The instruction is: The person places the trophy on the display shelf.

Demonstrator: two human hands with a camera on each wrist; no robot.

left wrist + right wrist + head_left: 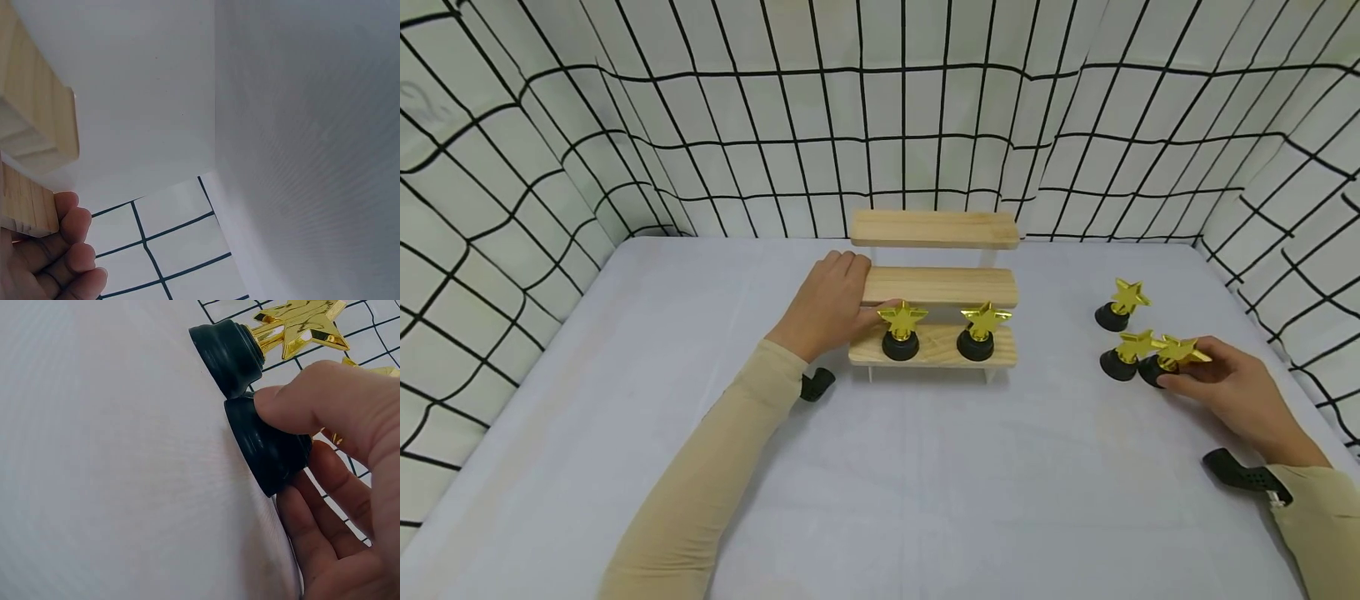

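My left hand [833, 302] grips the left end of the middle board of a three-tier wooden shelf [940, 286]. In the left wrist view its fingers [76, 225] curl round the end of that wooden board [28, 203]. Two gold star trophies, one on the left [900, 332] and one on the right [978, 332], stand on the lowest board. On the right, my right hand [1243, 385] holds another star trophy [1172, 358] by its round black base [269, 447], thumb on one side and fingers on the other. A second trophy [228, 356] stands right against it.
Behind the held trophy, one more star trophy [1122, 304] stands on the white cloth [1000, 483]. Black wire grid panels [820, 108] enclose the back and both sides. Black straps or devices [1243, 475] show at the wrists.
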